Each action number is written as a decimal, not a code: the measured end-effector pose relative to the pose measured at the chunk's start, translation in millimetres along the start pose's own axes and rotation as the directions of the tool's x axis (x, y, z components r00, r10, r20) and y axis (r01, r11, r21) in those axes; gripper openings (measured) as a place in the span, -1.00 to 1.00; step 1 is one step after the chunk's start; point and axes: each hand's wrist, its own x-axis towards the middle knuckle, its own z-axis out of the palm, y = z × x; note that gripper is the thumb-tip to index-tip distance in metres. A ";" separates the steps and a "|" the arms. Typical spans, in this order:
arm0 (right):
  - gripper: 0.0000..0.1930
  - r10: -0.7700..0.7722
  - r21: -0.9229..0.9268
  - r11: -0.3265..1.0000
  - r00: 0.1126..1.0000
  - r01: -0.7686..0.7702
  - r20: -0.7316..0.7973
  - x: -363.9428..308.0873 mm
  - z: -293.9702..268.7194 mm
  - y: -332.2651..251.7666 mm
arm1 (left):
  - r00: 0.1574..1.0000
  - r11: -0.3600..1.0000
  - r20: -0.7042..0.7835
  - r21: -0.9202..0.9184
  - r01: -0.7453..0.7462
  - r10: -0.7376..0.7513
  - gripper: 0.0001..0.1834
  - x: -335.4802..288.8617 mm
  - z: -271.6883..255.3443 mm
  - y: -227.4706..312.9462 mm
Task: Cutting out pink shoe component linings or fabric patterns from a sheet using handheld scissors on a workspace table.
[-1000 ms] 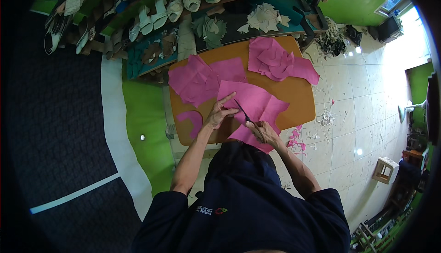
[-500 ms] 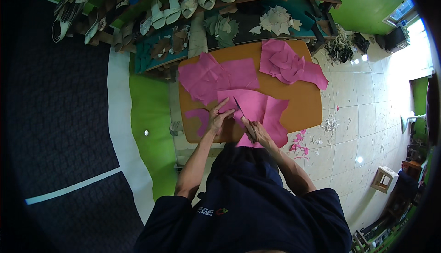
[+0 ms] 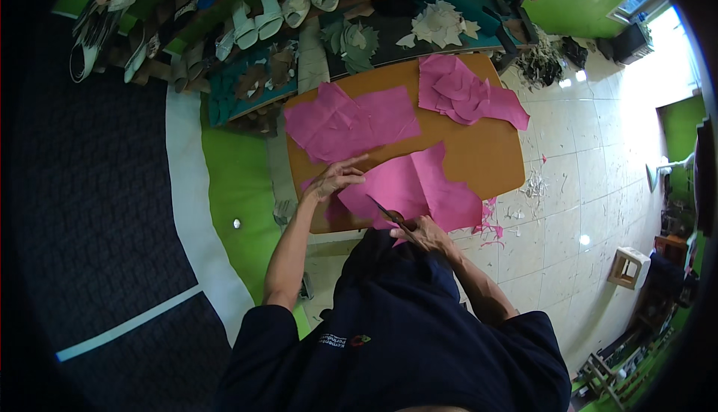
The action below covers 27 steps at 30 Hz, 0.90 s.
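A pink sheet of leather-like material (image 3: 419, 187) lies on the near part of the orange-brown table (image 3: 490, 161), its near edge by my body. My right hand (image 3: 428, 235) is closed round the handles of a pair of scissors (image 3: 387, 211); their dark blades point up and left over the sheet's near-left edge. At the sheet's left corner is my left hand (image 3: 334, 179), fingers stretched out, gripping nothing that I can see. Whether its fingertips touch the sheet, I cannot tell. Under that hand and wrist, a smaller pink piece is mostly hidden.
More pink pieces (image 3: 351, 121) lie at the table's far left, and a pink stack (image 3: 460, 96) at its far right. Behind stands a bench with green cutouts (image 3: 351, 45) and cream cutouts (image 3: 441, 24), below shelved sandals (image 3: 268, 17). Pink scraps (image 3: 490, 221) litter the tiled floor.
The pink sheet has turned and shifted toward the right. My left hand has moved left, away from the scissors. My right hand has drawn the scissors nearer my body.
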 end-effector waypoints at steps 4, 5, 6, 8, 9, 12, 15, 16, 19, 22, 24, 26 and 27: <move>-0.20 0.008 -0.076 0.997 1.000 -0.008 0.008 -0.7 6.7 3.0 | 0.922 0.904 0.384 0.373 -0.209 0.055 -0.13 10.0 1.8 23.8; -0.20 0.012 -0.069 0.998 1.000 -0.012 -0.003 -3.1 7.4 0.5 | 0.918 0.901 0.394 0.378 -0.212 0.051 -0.13 16.3 1.4 24.8; -0.20 0.004 -0.042 0.999 1.000 -0.005 -0.015 -6.6 8.0 -2.4 | 0.888 0.873 0.460 0.431 -0.230 0.007 -0.12 22.4 1.3 24.5; -0.20 -0.002 -0.008 1.000 0.999 0.002 -0.036 -11.0 9.8 -5.0 | 0.848 0.836 0.527 0.485 -0.255 -0.046 -0.12 28.9 3.1 21.5; -0.21 0.027 0.010 1.000 0.999 -0.026 -0.040 -11.1 11.7 -2.5 | 0.863 0.889 0.506 0.391 -0.239 0.009 -0.13 29.0 3.9 17.8; -0.22 0.028 0.131 0.991 0.995 -0.016 -0.093 -9.6 22.7 6.4 | 0.875 0.957 0.473 0.194 -0.215 0.101 -0.14 25.8 14.9 15.5; -0.25 -0.002 0.218 0.975 0.993 0.027 -0.115 -5.3 28.9 2.8 | 0.875 0.960 0.454 0.124 -0.251 0.170 -0.13 18.0 22.7 21.6; -0.27 -0.003 0.216 0.976 0.996 0.023 -0.094 -3.1 29.9 0.1 | 0.868 0.942 0.456 0.158 -0.295 0.195 -0.12 14.4 23.0 23.6; -0.31 -0.198 0.138 0.961 0.945 0.240 -0.260 21.4 50.7 48.3 | 0.880 0.920 0.406 0.188 -0.344 0.246 -0.11 10.2 30.1 33.1; -0.44 0.116 0.297 0.954 0.966 -0.044 -0.229 -1.3 40.8 -6.0 | 0.881 0.910 0.350 0.147 -0.389 0.320 -0.10 1.6 25.1 27.4; -0.46 0.134 0.306 0.950 0.964 -0.059 -0.232 -1.2 43.0 -3.3 | 0.873 0.898 0.336 0.140 -0.418 0.354 -0.13 -0.6 27.2 26.5; -0.47 0.150 0.315 0.946 0.960 -0.072 -0.234 -4.2 43.1 -5.6 | 0.863 0.884 0.321 0.134 -0.448 0.389 -0.17 -1.3 28.3 28.5; -0.40 0.146 0.339 0.939 0.963 -0.063 -0.225 -7.2 43.0 -6.7 | 0.885 0.918 0.295 0.054 -0.392 0.360 -0.20 -1.4 28.6 29.8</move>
